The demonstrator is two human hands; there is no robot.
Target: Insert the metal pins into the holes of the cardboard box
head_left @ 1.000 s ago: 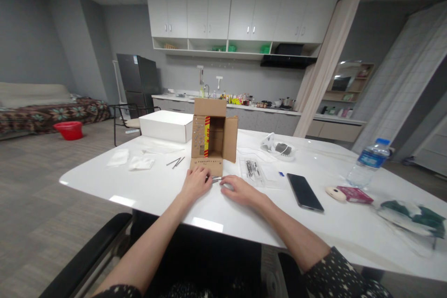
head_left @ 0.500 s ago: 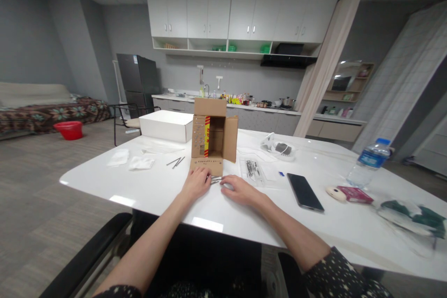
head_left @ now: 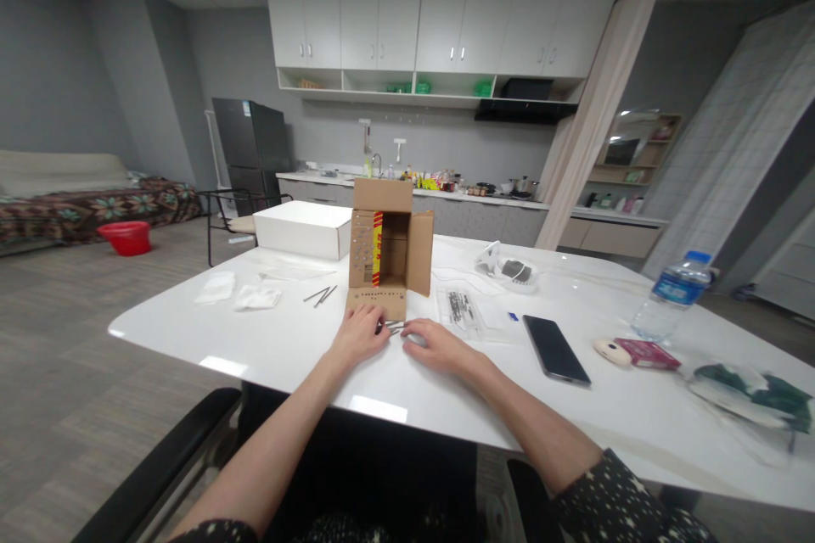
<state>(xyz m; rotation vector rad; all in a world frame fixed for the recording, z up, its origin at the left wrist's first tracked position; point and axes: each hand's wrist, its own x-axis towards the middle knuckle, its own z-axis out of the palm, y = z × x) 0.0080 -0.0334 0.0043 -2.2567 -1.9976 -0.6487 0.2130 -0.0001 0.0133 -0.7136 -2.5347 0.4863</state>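
A small cardboard box (head_left: 363,250) stands on the white table with its flaps folded out and its opening toward me. Slim dark metal rods (head_left: 396,327) lie in front of its lower flap, between my hands. My left hand (head_left: 360,334) rests by that flap, thumb and fingers closed around the rods' left ends. Across from it, my right hand (head_left: 438,346) lies on the table with loosely bent fingers, thumb apart, fingertips by the rods' right ends. More slim metal rods (head_left: 322,297) lie left of the box. A clear plastic case (head_left: 463,314) of small dark metal pieces sits to the right.
Crumpled white tissues (head_left: 258,297) and a white box (head_left: 302,229) are on the left. A black phone (head_left: 556,349), a maroon packet (head_left: 653,354), a water bottle (head_left: 676,297) and a green-and-white bundle (head_left: 755,394) lie to the right. A white device (head_left: 509,267) stands behind.
My left thumb and fingers have shifted slightly to the right over the rods' ends. My right hand and the box look unmoved.
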